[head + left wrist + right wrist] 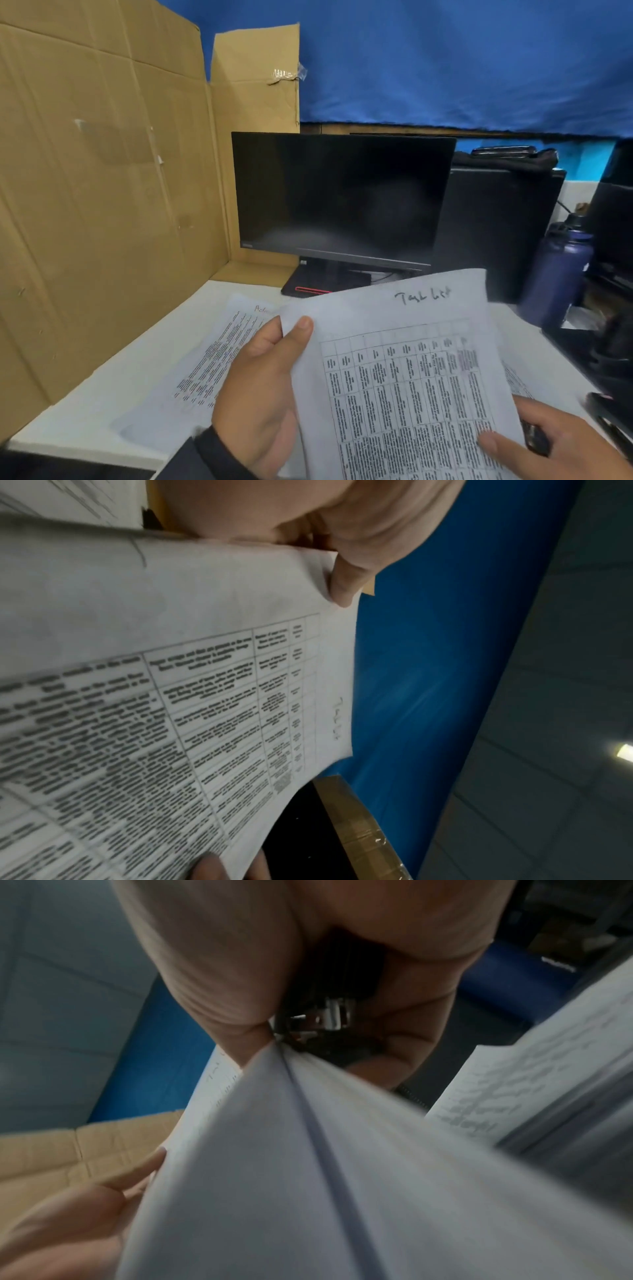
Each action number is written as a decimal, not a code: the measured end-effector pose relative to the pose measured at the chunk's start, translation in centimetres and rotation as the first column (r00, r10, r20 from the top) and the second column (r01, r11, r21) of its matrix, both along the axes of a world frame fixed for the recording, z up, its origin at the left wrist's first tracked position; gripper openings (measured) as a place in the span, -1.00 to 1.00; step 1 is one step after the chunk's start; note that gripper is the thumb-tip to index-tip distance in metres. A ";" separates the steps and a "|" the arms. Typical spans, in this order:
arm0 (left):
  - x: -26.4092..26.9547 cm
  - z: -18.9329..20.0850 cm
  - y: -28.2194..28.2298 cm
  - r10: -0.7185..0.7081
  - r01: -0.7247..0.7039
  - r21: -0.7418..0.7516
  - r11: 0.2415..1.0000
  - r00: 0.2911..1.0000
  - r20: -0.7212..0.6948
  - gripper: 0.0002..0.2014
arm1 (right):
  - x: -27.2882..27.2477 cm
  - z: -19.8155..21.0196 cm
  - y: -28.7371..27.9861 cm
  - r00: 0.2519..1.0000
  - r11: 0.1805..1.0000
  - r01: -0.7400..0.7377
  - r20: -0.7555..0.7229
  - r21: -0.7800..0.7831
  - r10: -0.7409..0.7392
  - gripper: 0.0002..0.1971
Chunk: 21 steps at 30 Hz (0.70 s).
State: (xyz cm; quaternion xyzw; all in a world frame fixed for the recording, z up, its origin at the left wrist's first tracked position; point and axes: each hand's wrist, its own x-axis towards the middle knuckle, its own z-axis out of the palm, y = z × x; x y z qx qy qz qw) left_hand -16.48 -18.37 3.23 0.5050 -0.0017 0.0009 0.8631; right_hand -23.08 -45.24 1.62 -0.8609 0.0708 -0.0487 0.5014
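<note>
A printed sheet point(404, 377) with a table and the handwritten heading "Task list" is held up over the white desk point(120, 377). My left hand point(287, 346) grips its left edge, thumb on top and fingers behind. My right hand point(534, 442) pinches the lower right corner with the thumb on the print. The same hand holds a black stapler-like tool point(536, 440) in its palm. The left wrist view shows my left thumb point(346, 588) on the sheet point(205, 669). In the right wrist view, the black and metal tool point(325, 1010) sits against the edge of the paper point(308, 1177), which looks like more than one sheet.
Another printed sheet point(212, 359) lies on the desk to the left, and one more point(513, 380) to the right. A dark monitor point(339, 198) stands behind, cardboard panels point(102, 171) to the left. A purple bottle point(555, 270) and black equipment point(609, 377) crowd the right.
</note>
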 end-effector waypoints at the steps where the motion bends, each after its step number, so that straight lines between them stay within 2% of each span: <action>1: 0.0 -0.4 0.1 -0.001 0.001 -0.003 1.000 1.000 -0.013 -0.72 | 0.0 -0.3 -0.1 1.000 0.999 0.026 -0.012 -0.040 -0.026 -0.69; 2: 0.0 -0.9 0.2 0.001 -0.001 0.004 1.000 1.000 -0.023 -0.73 | 0.1 -0.9 -0.4 0.997 0.993 0.071 0.005 -0.094 -0.071 -0.56; 4: -0.1 -1.4 0.4 -0.002 0.003 0.016 1.000 0.999 -0.041 -0.76 | 0.0 -1.4 -0.8 0.972 0.964 0.214 0.132 -0.157 -0.195 -0.32; 6: -0.3 -1.9 0.4 -0.016 0.017 0.018 1.000 0.998 -0.059 -0.79 | -0.8 -1.0 -0.1 0.948 0.957 0.251 0.236 -0.147 -0.213 -0.37; 11: -1.8 -2.2 -1.0 -0.142 0.143 0.004 0.990 0.986 -0.091 -0.72 | -2.9 -0.1 3.8 0.932 0.992 0.110 0.353 -0.067 -0.080 -0.51; 15: -3.3 -2.6 -2.4 -0.216 0.226 0.076 0.971 0.969 -0.118 -0.72 | -3.5 -0.6 6.8 0.919 0.985 -0.093 0.392 0.148 0.028 -0.46; 16: -3.7 -2.6 -2.7 -0.235 0.250 0.112 0.962 0.963 -0.129 -0.69 | -3.5 -0.8 7.2 0.905 0.987 -0.122 0.419 0.108 0.066 -0.50; 18: -4.3 -2.7 -3.2 -0.264 0.283 0.117 0.952 0.952 -0.159 -0.62 | -3.3 -1.0 7.5 0.874 0.997 -0.078 0.481 -0.015 0.076 -0.56; 21: -4.6 -3.3 -3.6 -0.325 0.342 0.053 0.938 0.924 -0.200 -0.61 | -3.2 -1.8 7.6 0.879 0.999 -0.038 0.475 -0.012 0.039 -0.43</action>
